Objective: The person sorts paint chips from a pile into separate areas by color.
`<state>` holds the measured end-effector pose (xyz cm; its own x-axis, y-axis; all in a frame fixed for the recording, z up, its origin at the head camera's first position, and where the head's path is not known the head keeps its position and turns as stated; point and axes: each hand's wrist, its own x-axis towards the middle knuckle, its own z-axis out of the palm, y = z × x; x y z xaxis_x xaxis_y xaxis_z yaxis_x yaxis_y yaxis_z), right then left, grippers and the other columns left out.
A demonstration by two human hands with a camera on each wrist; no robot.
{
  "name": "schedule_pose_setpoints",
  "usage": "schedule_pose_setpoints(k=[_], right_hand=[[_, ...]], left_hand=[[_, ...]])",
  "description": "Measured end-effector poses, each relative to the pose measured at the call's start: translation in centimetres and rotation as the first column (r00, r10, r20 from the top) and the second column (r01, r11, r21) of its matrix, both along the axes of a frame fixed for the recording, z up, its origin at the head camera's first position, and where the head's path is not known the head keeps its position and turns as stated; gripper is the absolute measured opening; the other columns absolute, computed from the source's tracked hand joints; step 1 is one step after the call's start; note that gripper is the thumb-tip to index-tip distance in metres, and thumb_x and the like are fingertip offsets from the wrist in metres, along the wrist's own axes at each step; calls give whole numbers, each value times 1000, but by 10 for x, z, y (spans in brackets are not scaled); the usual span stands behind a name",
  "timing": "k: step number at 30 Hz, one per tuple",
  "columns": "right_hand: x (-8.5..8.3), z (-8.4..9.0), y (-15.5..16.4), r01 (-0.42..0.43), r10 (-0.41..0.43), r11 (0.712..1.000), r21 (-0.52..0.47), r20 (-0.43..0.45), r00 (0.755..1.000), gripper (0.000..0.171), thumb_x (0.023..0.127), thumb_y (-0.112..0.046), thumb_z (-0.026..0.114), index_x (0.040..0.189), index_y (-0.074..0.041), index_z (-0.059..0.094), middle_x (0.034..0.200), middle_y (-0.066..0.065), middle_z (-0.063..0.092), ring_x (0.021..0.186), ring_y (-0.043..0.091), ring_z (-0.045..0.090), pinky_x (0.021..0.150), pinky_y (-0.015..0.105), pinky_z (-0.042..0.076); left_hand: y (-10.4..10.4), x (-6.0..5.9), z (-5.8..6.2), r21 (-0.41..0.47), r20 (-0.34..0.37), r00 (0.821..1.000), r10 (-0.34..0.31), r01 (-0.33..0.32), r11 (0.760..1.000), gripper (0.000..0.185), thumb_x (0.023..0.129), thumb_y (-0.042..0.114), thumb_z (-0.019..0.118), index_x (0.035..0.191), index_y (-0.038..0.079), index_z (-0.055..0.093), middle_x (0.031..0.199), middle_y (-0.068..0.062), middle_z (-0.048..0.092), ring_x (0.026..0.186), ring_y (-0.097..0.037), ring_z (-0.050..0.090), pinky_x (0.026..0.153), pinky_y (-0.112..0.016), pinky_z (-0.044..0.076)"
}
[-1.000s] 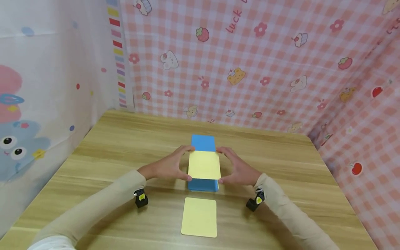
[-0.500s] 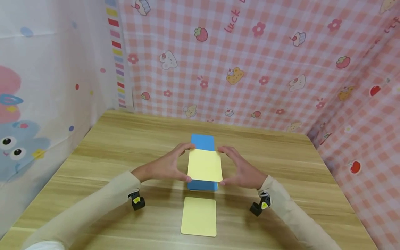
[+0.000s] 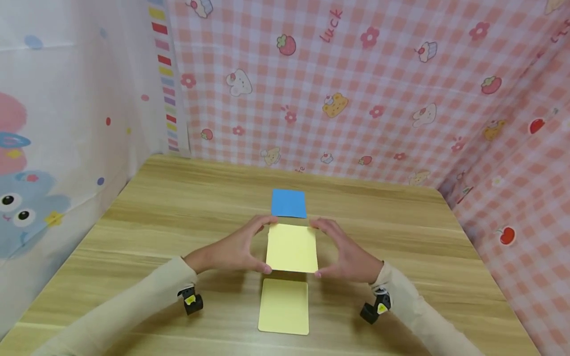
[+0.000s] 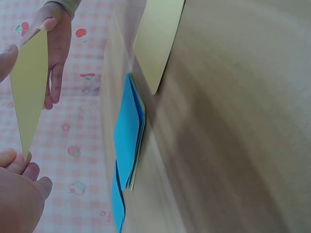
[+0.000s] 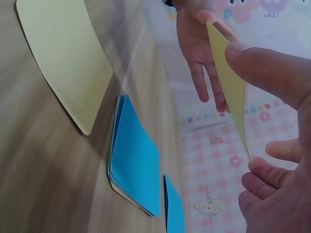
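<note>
While both hands pinch the yellow card point(image 3: 291, 246) by its side edges, it hangs in air over the table point(image 3: 147, 212) middle, above the blue stack. Left hand point(image 3: 231, 249): thumb + fingertips curled on card's left edge. Right hand point(image 3: 349, 252): same on right edge. Nothing else in either grip.

Risks, my read:
- Card is thin, held only at the edges w/ light pinch; wrist views show it bowing point(image 5: 228, 80). Squeeze inward too much → buckles or pops out.
- One hand lets go first → card swings, lands skewed.
- Second yellow card point(image 3: 283, 306) lies flat nr the front edge, just below the held one; coming down blind could nudge it.
- Blue stack point(image 4: 127, 131) isn't squared, layers fanned; a brush from a finger would spread it more.
- Separate blue card point(image 3: 289, 203) twd the back edge, well apart, low risk.
</note>
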<state>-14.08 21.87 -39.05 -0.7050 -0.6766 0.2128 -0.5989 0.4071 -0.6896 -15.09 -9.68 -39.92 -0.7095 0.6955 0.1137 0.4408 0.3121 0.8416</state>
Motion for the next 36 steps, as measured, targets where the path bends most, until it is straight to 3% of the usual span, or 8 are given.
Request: schedule_pose_setpoints(k=[7, 15, 24, 36], right_hand=[[16, -4, -2, 11, -11, 1000, 16, -11, 1000, 104, 72, -17, 92, 155, -6, 30, 155, 23, 30, 143, 38, 30, 110, 65, 34], [40, -11, -5, 16, -17, 1000, 22, 35, 999, 105, 74, -21, 91, 156, -5, 27, 156, 21, 26, 144, 40, 27, 107, 68, 35], [60, -22, -6, 27, -27, 999, 29, 11, 1000, 105, 74, -26, 91, 157, -10, 28, 155, 20, 29, 143, 36, 31, 107, 64, 39], [74, -34, -6, 34, -38, 998, 59, 58, 998, 106, 72, -21, 92, 156, -5, 29, 155, 23, 28, 142, 37, 32, 108, 57, 41]], left_hand=[[-1, 17, -2, 5, -7, 1000, -1, 1, 1000, 102, 79, 28, 88, 157, 14, 24, 159, -7, 27, 149, -29, 25, 120, -55, 23], [-5, 40, -8, -8, 21, 1000, 2, -2, 1000, 102, 80, 28, 88, 158, 14, 24, 161, -10, 22, 149, -35, 22, 113, -65, 28], [-5, 60, -14, -12, 35, 999, 11, -11, 1000, 102, 77, 26, 89, 157, 15, 26, 160, -7, 25, 148, -30, 26, 114, -61, 30], [-2, 70, -25, -58, 84, 996, 6, -1, 998, 103, 79, 35, 86, 157, 7, 25, 158, -7, 28, 146, -28, 29, 115, -59, 31]])
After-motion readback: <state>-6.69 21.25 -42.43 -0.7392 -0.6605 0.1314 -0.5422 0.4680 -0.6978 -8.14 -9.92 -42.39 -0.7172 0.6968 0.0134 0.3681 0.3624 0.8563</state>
